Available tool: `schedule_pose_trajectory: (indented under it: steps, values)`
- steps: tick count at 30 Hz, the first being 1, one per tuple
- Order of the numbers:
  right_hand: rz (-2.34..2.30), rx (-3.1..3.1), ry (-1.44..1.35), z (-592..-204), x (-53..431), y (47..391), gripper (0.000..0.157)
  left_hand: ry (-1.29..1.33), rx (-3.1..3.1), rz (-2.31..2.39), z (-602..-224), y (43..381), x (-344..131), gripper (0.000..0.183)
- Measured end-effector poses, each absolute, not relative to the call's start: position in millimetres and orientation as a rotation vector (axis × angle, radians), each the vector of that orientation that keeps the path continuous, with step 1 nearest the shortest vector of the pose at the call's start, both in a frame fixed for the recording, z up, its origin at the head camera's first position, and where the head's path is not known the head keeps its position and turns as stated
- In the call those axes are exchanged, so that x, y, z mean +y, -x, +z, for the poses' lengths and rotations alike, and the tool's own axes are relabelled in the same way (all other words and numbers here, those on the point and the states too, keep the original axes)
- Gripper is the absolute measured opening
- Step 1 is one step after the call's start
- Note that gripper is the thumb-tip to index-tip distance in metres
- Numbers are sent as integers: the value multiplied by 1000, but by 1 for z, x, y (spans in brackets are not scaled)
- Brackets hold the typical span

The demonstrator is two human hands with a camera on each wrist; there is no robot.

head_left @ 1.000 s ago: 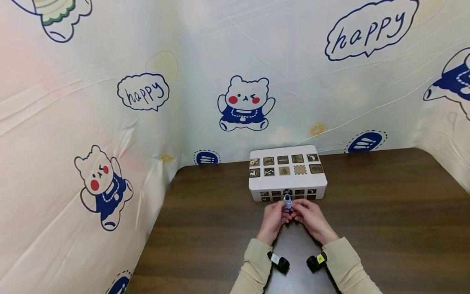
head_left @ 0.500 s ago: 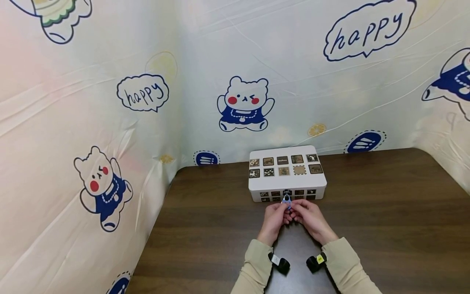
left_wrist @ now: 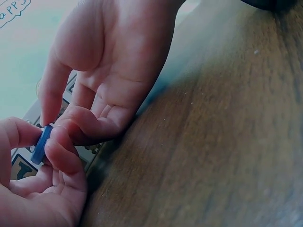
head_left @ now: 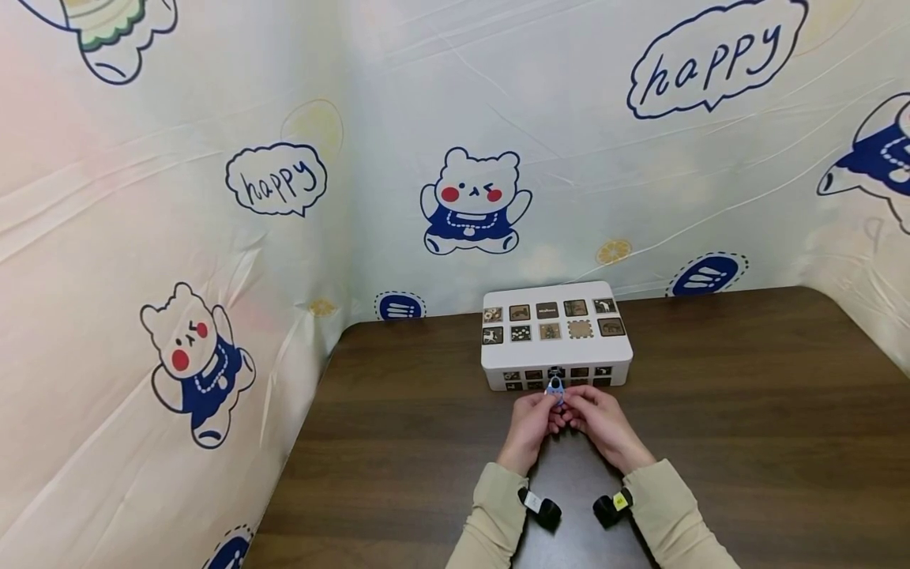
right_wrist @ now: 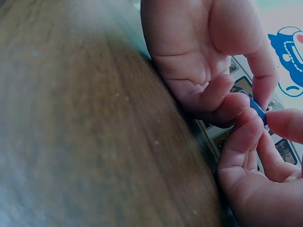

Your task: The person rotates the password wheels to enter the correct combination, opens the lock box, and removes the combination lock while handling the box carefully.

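A small blue padlock (head_left: 555,388), its shackle pointing up toward the box, is held between both hands just in front of the white box (head_left: 547,348). My left hand (head_left: 528,427) pinches it between thumb and fingers. From the other side my right hand (head_left: 603,423) grips it with thumb and fingers too. Both wrist views show only the thin edge of the padlock (left_wrist: 41,144), with fingertips covering much of it. On the front of the box, a metal latch (head_left: 557,371) sits right above the padlock. Whether the shackle touches the latch is unclear.
The box, covered with small brown picture squares, stands near the back edge of the dark wooden table (head_left: 398,442). A patterned cloth (head_left: 469,95) with bears and lettering hangs behind and to the left. A black camera (head_left: 542,510) is strapped to each wrist.
The padlock has turned and shifted slightly left between the fingers since a second ago. Both hands and the box have stayed nearly in place.
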State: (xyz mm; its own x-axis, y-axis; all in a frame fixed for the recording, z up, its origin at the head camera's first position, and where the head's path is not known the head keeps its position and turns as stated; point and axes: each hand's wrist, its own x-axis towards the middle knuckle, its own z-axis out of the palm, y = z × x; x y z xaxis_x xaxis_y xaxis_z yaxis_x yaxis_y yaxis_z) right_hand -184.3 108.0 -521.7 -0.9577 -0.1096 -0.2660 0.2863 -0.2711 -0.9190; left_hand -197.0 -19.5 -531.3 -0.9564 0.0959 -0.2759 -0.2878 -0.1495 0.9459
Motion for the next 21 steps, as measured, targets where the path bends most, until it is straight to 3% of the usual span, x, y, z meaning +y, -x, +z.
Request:
schedule_pose_trajectory:
  steps: [11, 21]
  values:
    - [-2292, 1740, -214, -519, 108, 183, 26, 277, 1796, 2234, -532, 198, -19, 15]
    - [-2306, 1717, -213, -519, 108, 183, 21, 281, 1842, 2224, -530, 196, -18, 18]
